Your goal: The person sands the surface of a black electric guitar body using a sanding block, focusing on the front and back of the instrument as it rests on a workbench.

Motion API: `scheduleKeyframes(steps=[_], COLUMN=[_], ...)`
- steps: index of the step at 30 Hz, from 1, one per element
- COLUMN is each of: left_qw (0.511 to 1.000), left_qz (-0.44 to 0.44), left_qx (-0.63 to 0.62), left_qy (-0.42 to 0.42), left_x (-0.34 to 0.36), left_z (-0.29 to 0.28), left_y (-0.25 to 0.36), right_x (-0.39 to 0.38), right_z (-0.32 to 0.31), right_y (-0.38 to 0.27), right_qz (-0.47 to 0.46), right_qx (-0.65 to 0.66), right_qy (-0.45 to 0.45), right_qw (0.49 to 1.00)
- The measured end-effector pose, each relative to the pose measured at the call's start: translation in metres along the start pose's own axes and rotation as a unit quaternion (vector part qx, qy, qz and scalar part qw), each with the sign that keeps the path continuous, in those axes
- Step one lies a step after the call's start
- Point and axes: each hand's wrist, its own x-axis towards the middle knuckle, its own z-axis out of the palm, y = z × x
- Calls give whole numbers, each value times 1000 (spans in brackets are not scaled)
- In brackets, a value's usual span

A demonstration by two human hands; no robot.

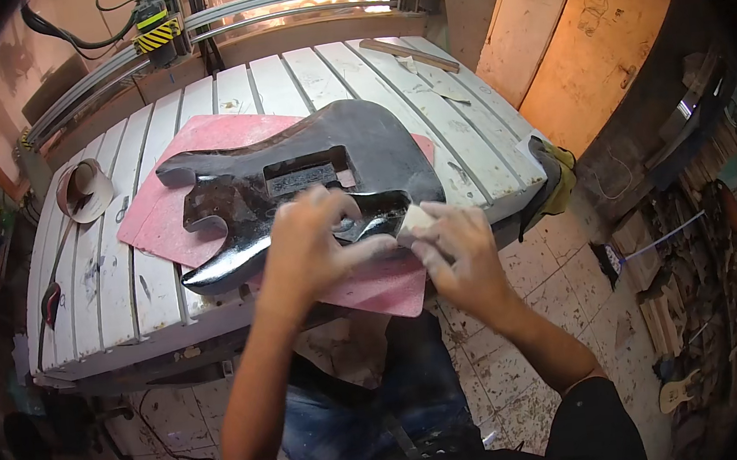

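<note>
A dark, glossy electric guitar body (360, 142) lies flat on a pink sheet (383, 289) on a slatted white table. Its rectangular cavity faces up, and dull, dusty patches mark the finish. My right hand (464, 252) pinches a small pale block (414, 222), possibly a sanding block, against the near right edge of the body. Beside it, my left hand (312, 244) hovers over or rests on the near edge. Its thumb and fingers are curved and apart, with nothing seen between them; whether it touches the body I cannot tell.
A machine gantry with rails (293, 2) spans the table's far side. On the table (104, 291) lie a roll of tan strip (85, 191) at left and a wooden stick (409, 55) at far right. A cloth (554, 172) hangs off the right corner. Wood pieces (661, 317) are stacked at right.
</note>
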Motion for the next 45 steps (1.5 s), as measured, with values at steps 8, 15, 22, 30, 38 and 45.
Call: scheduleKeyframes(steps=[8,15,22,30,38,45], left_qw=[962,944,946,950,949,943], left_qz=[-115,-147,-134,-133,-138,-150], left_qx=[245,283,281,271,276,286], left_qy=[-43,-88,-90,-77,-65,-84], left_x=[44,43,48,47,44,43], left_z=[-23,-21,-13,-12,-12,-17], left_y=[-57,-56,-54,-50,-54,-55], right_x=[3,0,14,19,25,24], right_z=[-2,0,-4,-2,0,2], right_y=[3,3,37,40,33,24], right_qz=[-25,11,166,138,121,84], right_qx=[-3,-15,-4,9,-16,-17], right_qy=[23,1,-20,14,-2,-5], right_qw=[999,1000,986,990,992,996])
